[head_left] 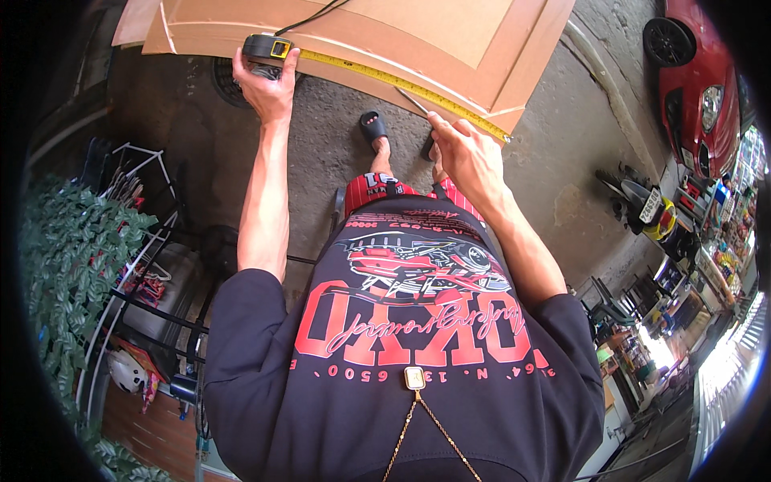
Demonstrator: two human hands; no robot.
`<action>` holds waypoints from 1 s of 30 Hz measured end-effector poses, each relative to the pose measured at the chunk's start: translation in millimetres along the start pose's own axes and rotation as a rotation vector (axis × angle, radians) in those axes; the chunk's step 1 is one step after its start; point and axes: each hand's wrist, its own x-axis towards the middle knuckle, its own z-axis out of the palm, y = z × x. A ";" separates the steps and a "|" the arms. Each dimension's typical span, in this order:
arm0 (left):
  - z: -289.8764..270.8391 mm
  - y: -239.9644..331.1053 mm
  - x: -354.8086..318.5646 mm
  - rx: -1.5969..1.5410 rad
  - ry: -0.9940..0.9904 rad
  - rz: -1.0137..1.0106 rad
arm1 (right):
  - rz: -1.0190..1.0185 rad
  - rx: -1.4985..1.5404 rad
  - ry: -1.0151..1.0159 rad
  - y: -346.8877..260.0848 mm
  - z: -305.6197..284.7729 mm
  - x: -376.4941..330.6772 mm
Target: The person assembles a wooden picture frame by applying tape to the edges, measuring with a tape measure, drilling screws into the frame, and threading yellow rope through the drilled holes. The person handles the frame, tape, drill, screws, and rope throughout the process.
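My left hand (271, 95) grips the case of a black and yellow tape measure (268, 46) at the left part of a brown panel's near edge. From the case, the yellow tape blade (385, 75) runs rightward along that edge, its metal end near the panel's right corner. The brown panel (418, 36) has a raised border around a recessed middle. My right hand (472, 157) is closed on a slim, pointed, pencil-like stick (412, 100), whose tip points left toward the blade. The fingers sit just below the blade; whether they touch the panel I cannot tell.
A black cord (313, 18) lies over the panel's far left. Beneath the panel's left end is a round dark grille (229, 84). A red car (703, 88) and a motorcycle (650, 209) stand at the right. Leafy greenery (80, 265) and a white metal frame (148, 161) are at the left.
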 end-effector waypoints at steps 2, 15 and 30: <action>0.3 1.1 -0.1 -0.008 0.000 -0.008 | 0.004 -0.003 -0.011 0.3 -0.7 0.8; 2.8 -1.2 -0.8 -0.057 0.036 0.007 | -0.046 -0.017 -0.105 -8.6 -13.9 16.0; 2.9 0.5 -5.2 -0.073 0.031 -0.009 | -0.208 -0.218 -0.345 -53.0 -45.8 81.2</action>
